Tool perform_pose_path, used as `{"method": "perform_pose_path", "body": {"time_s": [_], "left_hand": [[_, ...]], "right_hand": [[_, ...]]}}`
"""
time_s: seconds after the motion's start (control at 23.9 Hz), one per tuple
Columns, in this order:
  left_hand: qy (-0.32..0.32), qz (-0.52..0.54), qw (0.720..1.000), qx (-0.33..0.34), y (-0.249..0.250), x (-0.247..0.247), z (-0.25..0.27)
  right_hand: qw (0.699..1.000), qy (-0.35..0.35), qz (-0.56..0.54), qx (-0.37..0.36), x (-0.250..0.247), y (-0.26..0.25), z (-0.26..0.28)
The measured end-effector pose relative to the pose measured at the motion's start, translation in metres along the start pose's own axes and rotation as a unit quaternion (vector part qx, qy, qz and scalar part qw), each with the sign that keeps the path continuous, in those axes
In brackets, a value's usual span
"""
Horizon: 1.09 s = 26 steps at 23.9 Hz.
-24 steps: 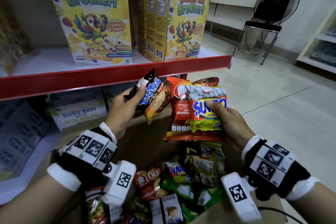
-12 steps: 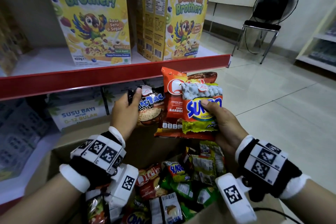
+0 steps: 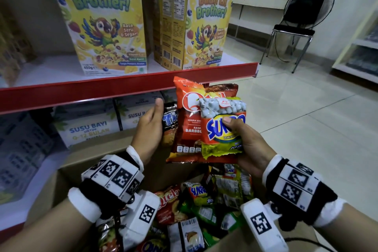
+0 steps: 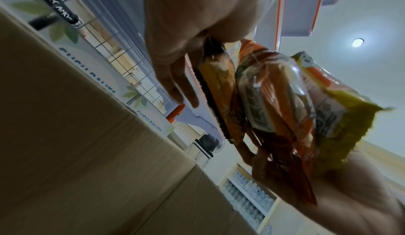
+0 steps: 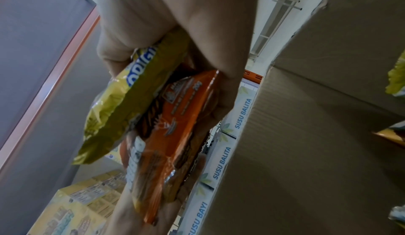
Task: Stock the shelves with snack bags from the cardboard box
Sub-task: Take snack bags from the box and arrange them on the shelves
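Both hands are raised over the open cardboard box (image 3: pixel 81 159), just below the shelf's red edge (image 3: pixel 122 86). My right hand (image 3: pixel 247 143) grips two stacked bags, thumb on the front one: a yellow and orange Sukro bag (image 3: pixel 223 129) over an orange Qtela bag (image 3: pixel 188 125). My left hand (image 3: pixel 149 129) holds a dark Tic Tac bag (image 3: pixel 169 122) against the Qtela bag's left side, thumb pointing up. The left wrist view shows the Tic Tac bag (image 4: pixel 219 86) edge-on beside the Qtela bag (image 4: pixel 258 100) and Sukro bag (image 4: pixel 342 117). Several more snack bags (image 3: pixel 204 206) fill the box.
Two yellow cereal boxes (image 3: pixel 106 20) (image 3: pixel 208 20) stand on the upper shelf. White Susu Bayi cartons (image 3: pixel 88 129) fill the shelf beneath. A black chair with a fan (image 3: pixel 294 32) stands at the back right on the tiled floor (image 3: pixel 306 129).
My left hand has swung right and brought the Tic Tac bag against the bags in my right hand. The right hand's stack has risen slightly toward the shelf edge.
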State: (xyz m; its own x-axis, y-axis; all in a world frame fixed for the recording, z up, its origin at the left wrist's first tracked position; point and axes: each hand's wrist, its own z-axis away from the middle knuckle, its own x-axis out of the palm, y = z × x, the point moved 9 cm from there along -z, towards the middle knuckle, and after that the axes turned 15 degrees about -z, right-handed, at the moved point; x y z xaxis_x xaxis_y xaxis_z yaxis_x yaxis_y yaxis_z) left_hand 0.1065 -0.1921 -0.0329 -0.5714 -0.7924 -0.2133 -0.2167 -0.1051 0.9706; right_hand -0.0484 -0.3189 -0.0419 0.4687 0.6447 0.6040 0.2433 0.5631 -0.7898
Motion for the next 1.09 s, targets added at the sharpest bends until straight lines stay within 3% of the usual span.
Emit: {"method": "perform_pose_path", "body": {"time_s": [0.13,0.21,0.29,0.5,0.71,0.96,1.05,1.09], "left_hand": [[0.005,0.038,0.998,-0.050,-0.003,-0.005,-0.003],[-0.066,0.072,0.995,-0.023,0.008,0.005,-0.002],[-0.093,0.065,0.994,0.011,0.017,0.008,-0.002],[-0.047,0.053,0.997,0.027,0.021,-0.001,-0.016],[-0.052,0.115,0.992,-0.032,0.052,-0.016,-0.035],[-0.074,0.113,0.988,-0.079,0.142,-0.022,-0.033],[-0.069,0.156,0.979,-0.113,0.185,-0.023,-0.024],[-0.073,0.173,0.972,-0.139,0.235,-0.028,-0.022]], "right_hand": [[1.000,0.003,0.006,-0.006,0.003,0.001,0.001],[1.000,0.006,0.005,-0.029,0.005,-0.006,-0.001],[0.998,0.001,0.011,-0.057,0.009,-0.016,-0.004],[0.994,-0.003,0.046,-0.101,0.020,-0.027,-0.021],[0.997,0.026,0.043,-0.056,0.050,-0.046,-0.037],[0.996,0.055,0.077,-0.006,0.094,-0.129,-0.015],[0.995,0.053,0.084,0.008,0.121,-0.178,0.003],[0.994,0.053,0.096,0.013,0.149,-0.231,0.015]]}}
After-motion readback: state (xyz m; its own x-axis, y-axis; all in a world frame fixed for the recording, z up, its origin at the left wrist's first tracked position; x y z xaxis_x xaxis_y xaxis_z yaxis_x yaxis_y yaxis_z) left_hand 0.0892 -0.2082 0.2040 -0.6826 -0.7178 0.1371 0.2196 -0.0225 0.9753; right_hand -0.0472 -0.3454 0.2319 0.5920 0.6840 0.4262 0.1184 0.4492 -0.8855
